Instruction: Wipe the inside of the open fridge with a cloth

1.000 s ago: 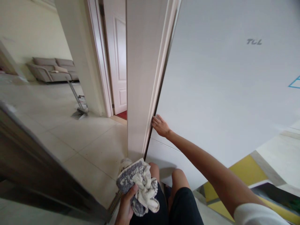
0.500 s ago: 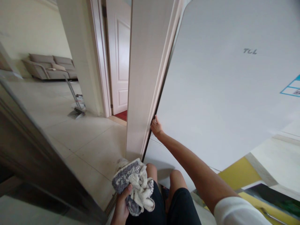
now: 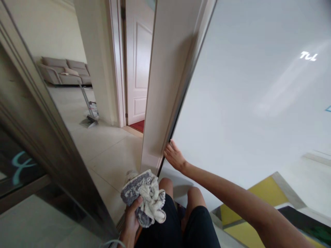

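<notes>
My left hand (image 3: 132, 220), low in the middle, is closed around a crumpled grey and white cloth (image 3: 147, 198) held above my lap. Folds of it hang over the fingers. My right hand (image 3: 174, 155) reaches forward to the left edge of a large white refrigerator door (image 3: 232, 103) marked TCL. Its fingertips curl over that edge, beside the dark gap, and are partly hidden there. A pale door frame (image 3: 160, 89) stands just left of the gap.
A dark-framed glass sliding door (image 3: 67, 148) is close on my left. Beyond it lie a tiled floor (image 3: 111, 151), a broom and dustpan (image 3: 89, 119), a sofa (image 3: 67, 72) and a white room door (image 3: 139, 69). Yellow cabinets (image 3: 266, 196) are at lower right.
The refrigerator's logo has shifted right and bright glare now crosses its door, whose angle looks changed. My right hand sits slightly lower along the edge. The cloth stays in my left hand.
</notes>
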The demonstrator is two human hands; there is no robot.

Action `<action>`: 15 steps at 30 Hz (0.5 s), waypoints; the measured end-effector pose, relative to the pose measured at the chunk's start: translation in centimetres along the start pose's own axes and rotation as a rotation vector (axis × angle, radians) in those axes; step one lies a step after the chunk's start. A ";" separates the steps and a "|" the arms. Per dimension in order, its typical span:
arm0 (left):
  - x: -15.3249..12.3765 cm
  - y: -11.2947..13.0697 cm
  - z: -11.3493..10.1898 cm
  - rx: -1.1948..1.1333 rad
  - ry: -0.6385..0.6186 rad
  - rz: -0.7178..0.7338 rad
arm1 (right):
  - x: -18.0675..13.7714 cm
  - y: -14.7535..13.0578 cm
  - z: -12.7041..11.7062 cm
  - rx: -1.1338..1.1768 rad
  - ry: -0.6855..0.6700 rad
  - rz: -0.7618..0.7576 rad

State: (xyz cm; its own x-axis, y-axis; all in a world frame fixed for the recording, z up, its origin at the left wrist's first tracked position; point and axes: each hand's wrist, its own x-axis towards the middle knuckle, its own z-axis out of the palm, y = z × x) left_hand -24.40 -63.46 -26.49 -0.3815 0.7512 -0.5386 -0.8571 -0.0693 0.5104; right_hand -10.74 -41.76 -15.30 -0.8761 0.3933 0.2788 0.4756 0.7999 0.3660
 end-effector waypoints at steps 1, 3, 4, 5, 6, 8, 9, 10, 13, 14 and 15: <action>-0.1 0.4 0.1 -0.004 0.013 0.021 | -1.0 -1.2 -0.5 0.034 0.023 -0.002; -0.2 1.1 0.2 -0.030 0.042 0.065 | -3.3 -3.6 -1.5 0.078 0.084 -0.031; -0.2 1.4 0.2 -0.046 0.056 0.081 | -4.6 -4.7 -2.0 0.079 0.114 -0.062; -0.2 1.8 0.2 -0.061 0.068 0.090 | -5.9 -5.7 -2.5 0.072 0.142 -0.093; -0.3 2.0 0.2 -0.073 0.078 0.095 | -7.3 -6.6 -3.1 0.066 0.165 -0.128; -0.4 2.4 0.4 -0.079 0.086 0.110 | -10.1 -8.0 -4.4 0.082 0.176 -0.193; -0.5 2.5 0.5 -0.074 0.082 0.119 | -11.5 -8.5 -5.1 0.117 0.182 -0.213; -0.6 2.5 0.6 -0.066 0.073 0.128 | -12.9 -8.9 -5.8 0.169 0.194 -0.224; -0.7 1.9 0.9 -0.039 0.043 0.139 | -16.7 -9.6 -7.7 0.439 0.178 -0.201; -0.7 1.5 1.0 -0.025 0.028 0.136 | -17.8 -9.8 -8.2 0.540 0.168 -0.160; -0.7 1.2 1.0 -0.010 0.008 0.133 | -18.8 -10.0 -8.7 0.627 0.165 -0.106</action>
State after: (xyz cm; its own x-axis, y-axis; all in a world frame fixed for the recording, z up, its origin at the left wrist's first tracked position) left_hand -24.79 -63.40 -24.86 -0.4946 0.7298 -0.4721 -0.8023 -0.1744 0.5709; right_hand 1.63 -61.05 -16.50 -0.8684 0.2634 0.4201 0.2080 0.9626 -0.1737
